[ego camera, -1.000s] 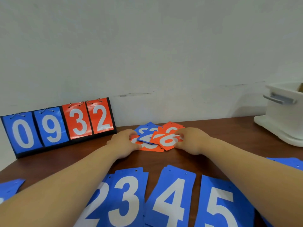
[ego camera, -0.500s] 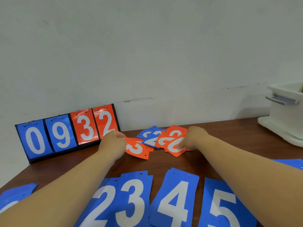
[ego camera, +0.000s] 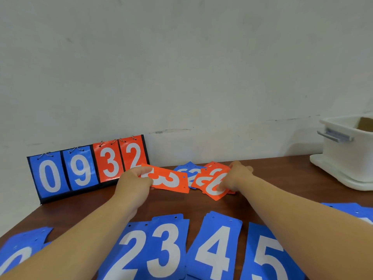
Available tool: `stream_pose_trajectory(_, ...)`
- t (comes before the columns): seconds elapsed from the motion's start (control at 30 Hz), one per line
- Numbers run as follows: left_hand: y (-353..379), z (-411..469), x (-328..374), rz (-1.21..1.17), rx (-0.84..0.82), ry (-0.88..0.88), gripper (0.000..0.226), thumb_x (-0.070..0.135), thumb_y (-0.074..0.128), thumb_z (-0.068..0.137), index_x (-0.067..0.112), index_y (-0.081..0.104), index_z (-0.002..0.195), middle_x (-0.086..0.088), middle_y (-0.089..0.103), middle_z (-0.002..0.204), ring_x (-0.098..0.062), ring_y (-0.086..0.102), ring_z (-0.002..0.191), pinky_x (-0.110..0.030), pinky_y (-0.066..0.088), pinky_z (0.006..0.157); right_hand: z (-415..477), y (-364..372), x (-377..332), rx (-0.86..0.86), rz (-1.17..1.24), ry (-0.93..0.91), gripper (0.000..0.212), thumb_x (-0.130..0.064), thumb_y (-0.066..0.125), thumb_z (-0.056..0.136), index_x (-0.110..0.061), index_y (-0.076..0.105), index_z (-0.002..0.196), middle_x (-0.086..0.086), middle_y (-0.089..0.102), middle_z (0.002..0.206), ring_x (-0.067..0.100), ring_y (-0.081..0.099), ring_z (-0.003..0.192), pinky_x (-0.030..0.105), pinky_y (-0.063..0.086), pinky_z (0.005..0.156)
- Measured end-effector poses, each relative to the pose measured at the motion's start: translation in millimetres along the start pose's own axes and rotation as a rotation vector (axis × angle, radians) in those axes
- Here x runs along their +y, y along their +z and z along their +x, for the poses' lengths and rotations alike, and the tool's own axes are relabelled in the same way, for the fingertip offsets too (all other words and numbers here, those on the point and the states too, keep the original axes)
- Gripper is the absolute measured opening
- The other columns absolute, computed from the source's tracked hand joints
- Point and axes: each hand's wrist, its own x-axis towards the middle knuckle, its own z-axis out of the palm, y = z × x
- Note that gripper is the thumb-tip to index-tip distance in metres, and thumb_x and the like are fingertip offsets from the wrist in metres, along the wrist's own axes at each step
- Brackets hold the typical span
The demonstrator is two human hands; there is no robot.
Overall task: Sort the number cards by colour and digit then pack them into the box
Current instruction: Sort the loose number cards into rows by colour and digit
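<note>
Orange 3 card point(ego camera: 171, 180): pinched at one short end by left hand point(ego camera: 135, 180), thumb on the face, other fingers underneath and out of sight. Held sideways, apparently clear of the table point(ego camera: 282, 178), just in front of the scoreboard stand point(ego camera: 86, 170). Two punched holes at the free end.

Unsorted heap point(ego camera: 191, 172): orange and blue cards overlapping at odd angles, between the two hands, toward the wall. Right hand point(ego camera: 236, 175) bent down over the topmost orange card point(ego camera: 212, 190), fingertips on its face; pressing or pinching, cannot tell.

Sorted blue piles along the near edge: pile 2 point(ego camera: 129, 253), pile 3 point(ego camera: 167, 249), pile 4 point(ego camera: 216, 251), pile 5 point(ego camera: 268, 257), side by side, some overlapping. Further blue cards cut off at both sides.

White box point(ego camera: 347, 158): far right, grey handle, open top, well apart from all cards. Interior mostly hidden, a brown edge showing inside.

Handling, as judged:
- Thin and light, stiff enough to stay flat when held from one end, probably slightly flexible.
- Glossy faces, likely slippery against one another, so stacks prone to sliding.
- Best taken by an edge, thumb over and fingers under.
- Flat-lying ones probably need sliding off their neighbours first to get a fingertip beneath.
- Not fragile; corners and hole margins the likely weak spots.
</note>
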Motion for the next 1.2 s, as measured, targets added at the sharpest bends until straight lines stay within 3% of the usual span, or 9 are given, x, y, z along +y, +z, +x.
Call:
stream_pose_trajectory(0.2,-3.9,-12.6,4.4,0.022,-0.022,0.028,0.042,0.009,0.06,0.099,0.029,0.061,0.135,-0.007,0.055,0.14,-0.02,0.062,0.111,-0.023,0.056,0.069,2.9,1.0,9.2,-0.033,0.101,-0.135,0.094,-0.024,0.091,0.068,-0.021,0.039,0.146,0.009,0.049,0.144,0.03,0.052,0.127,0.042,0.05,0.103)
stream_pose_trajectory(0.4,-11.4,-25.1,13.3,0.029,-0.031,0.033,0.042,0.01,0.059,0.099,0.029,0.06,0.136,-0.007,0.054,0.141,-0.022,0.06,0.116,-0.025,0.058,0.076,-0.4,2.6,27.8,0.217,0.218,-0.248,0.045,-0.006,0.064,0.086,-0.023,0.063,0.127,0.005,0.06,0.134,0.025,0.059,0.118,0.032,0.048,0.095)
stream_pose_trajectory(0.5,-20.8,-33.5,19.7,0.024,-0.023,0.047,0.042,0.009,0.059,0.099,0.029,0.06,0.137,-0.006,0.055,0.14,-0.022,0.063,0.113,-0.033,0.06,0.085,-12.2,-16.9,35.3,0.356,0.258,-0.226,0.041,-0.006,0.06,0.086,-0.023,0.069,0.123,0.003,0.066,0.13,0.025,0.06,0.119,0.032,0.047,0.1)
stream_pose_trajectory(0.67,-42.8,-64.2,44.7,-0.043,-0.029,0.082,0.046,0.004,0.053,0.1,0.028,0.058,0.139,-0.005,0.055,0.137,-0.017,0.071,0.094,-0.026,0.061,0.068,-49.6,-64.1,36.5,0.419,0.437,-0.26,0.038,-0.006,0.062,0.082,-0.022,0.075,0.114,0.003,0.071,0.122,0.023,0.065,0.112,0.03,0.051,0.098)
stream_pose_trajectory(0.77,-56.9,-99.8,64.4,-0.13,-0.031,0.078,0.051,-0.003,0.053,0.098,0.029,0.058,0.138,-0.003,0.054,0.133,-0.019,0.071,0.095,-0.023,0.058,0.064,-98.4,-85.0,27.1,0.391,0.629,-0.337,0.04,0.003,0.058,0.081,-0.019,0.077,0.107,0.001,0.074,0.109,0.015,0.067,0.091,0.024,0.053,0.08)
stream_pose_trajectory(0.87,-71.8,-150.5,76.6,-0.189,0.0,0.103,0.059,-0.01,0.054,0.09,0.034,0.063,0.129,0.003,0.054,0.128,-0.018,0.073,0.09,-0.03,0.061,0.07,-166.4,-94.8,25.4,0.25,0.867,-0.451,0.034,0.007,0.06,0.083,-0.018,0.077,0.097,0.003,0.076,0.092,0.011,0.067,0.066,0.021,0.052,0.057)
stream_pose_trajectory(1.0,-93.3,-231.9,67.8,-0.269,0.099,0.137,0.053,-0.007,0.058,0.086,0.039,0.069,0.109,0.005,0.068,0.107,-0.009,0.071,0.068,-0.027,0.057,0.059,-252.5,-98.0,49.0,0.121,1.014,-0.537,0.024,0.003,0.071,0.083,-0.017,0.075,0.095,0.007,0.074,0.083,0.017,0.065,0.065,0.03,0.055,0.062)
stream_pose_trajectory(1.13,-114.0,-307.5,32.5,-0.401,0.222,0.043,0.037,0.009,0.064,0.093,0.043,0.072,0.104,0.021,0.067,0.101,-0.006,0.068,0.085,-0.035,0.06,0.079,-317.2,-87.5,91.0,0.199,1.033,-0.514,0.015,-0.005,0.081,0.078,-0.015,0.073,0.087,0.007,0.067,0.072,0.016,0.063,0.06,0.031,0.055,0.061)
stream_pose_trajectory(1.2,-123.5,-337.1,13.5,-0.435,0.25,-0.029,0.039,0.012,0.059,0.098,0.048,0.07,0.109,0.023,0.064,0.094,-0.005,0.062,0.083,-0.031,0.054,0.076,-338.1,-76.1,107.8,0.207,1.044,-0.471,0.013,-0.009,0.081,0.078,-0.017,0.074,0.086,0.006,0.068,0.071,0.016,0.062,0.06,0.034,0.056,0.064)
